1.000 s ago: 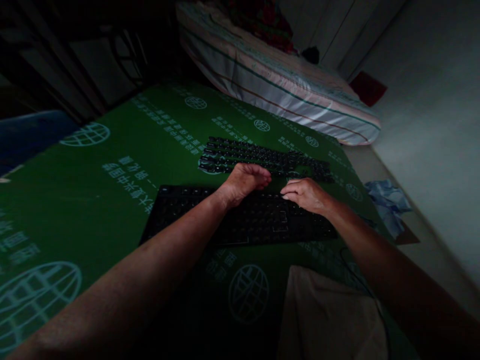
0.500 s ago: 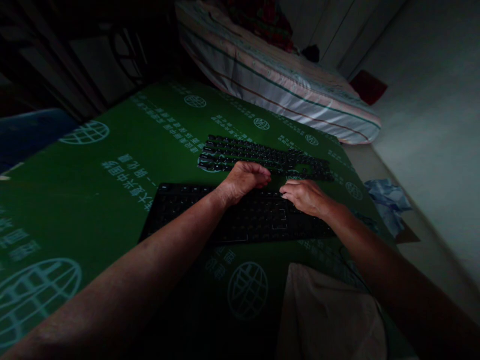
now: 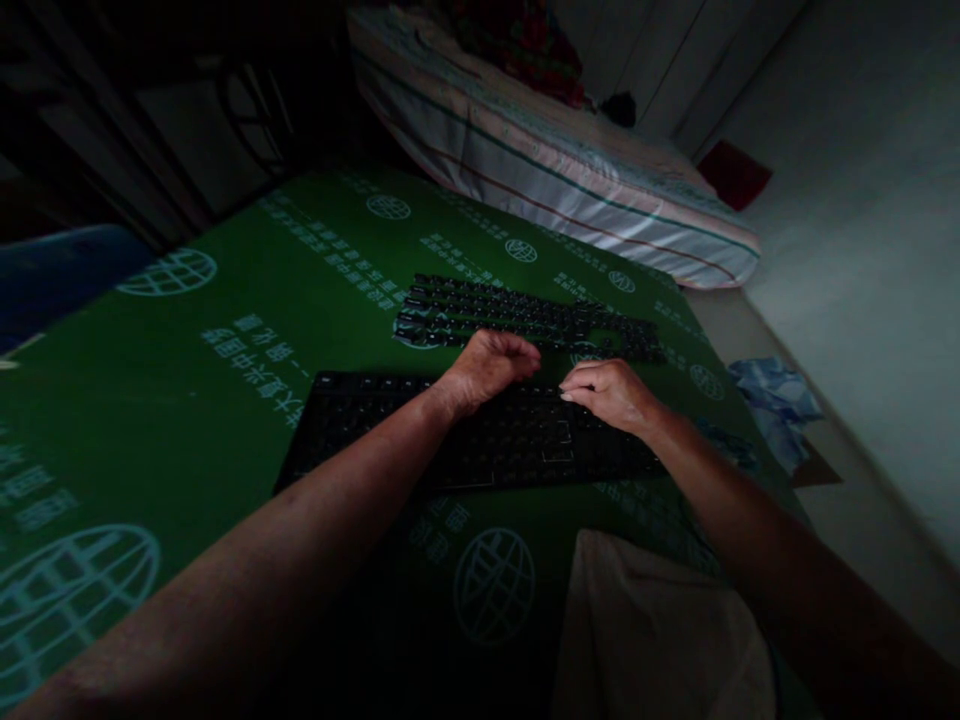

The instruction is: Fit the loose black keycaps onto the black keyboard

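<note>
A black keyboard (image 3: 480, 455) lies on the green table, much of its key field looking bare of keycaps. Behind it, loose black keycaps (image 3: 517, 310) are laid out in keyboard-like rows. Over the keyboard's far edge is my left hand (image 3: 491, 365), fingers curled together; whatever may be in them is hidden. My right hand (image 3: 607, 392) is closed in a pinch at the top row, right of the middle, with its fingertips at the keyboard. Too small and dark to make out is anything between those fingertips.
The table (image 3: 225, 420) has a green cover printed with globes and characters. A beige cloth (image 3: 660, 620) hangs at the near edge. Beyond the table stands a bed with a striped sheet (image 3: 570, 190). Crumpled blue-white material (image 3: 772, 400) lies to the right, near the wall (image 3: 862, 220).
Both hands stay almost in place over the keyboard; the right fingers shift only slightly. The whole view has moved a little.
</note>
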